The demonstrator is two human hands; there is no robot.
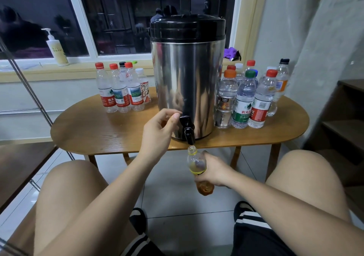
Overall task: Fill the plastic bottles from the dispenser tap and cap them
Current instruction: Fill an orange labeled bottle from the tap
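Dim indoor light, sharp, edges bowed

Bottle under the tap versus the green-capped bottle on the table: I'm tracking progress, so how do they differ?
The bottle under the tap is uncapped; the green-capped bottle is sealed. The first is held in the right hand, brown liquid at its bottom; the second stands on the table, looking clear. Both are plastic.

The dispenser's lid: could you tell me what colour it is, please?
The lid is black, clearest in the head view.
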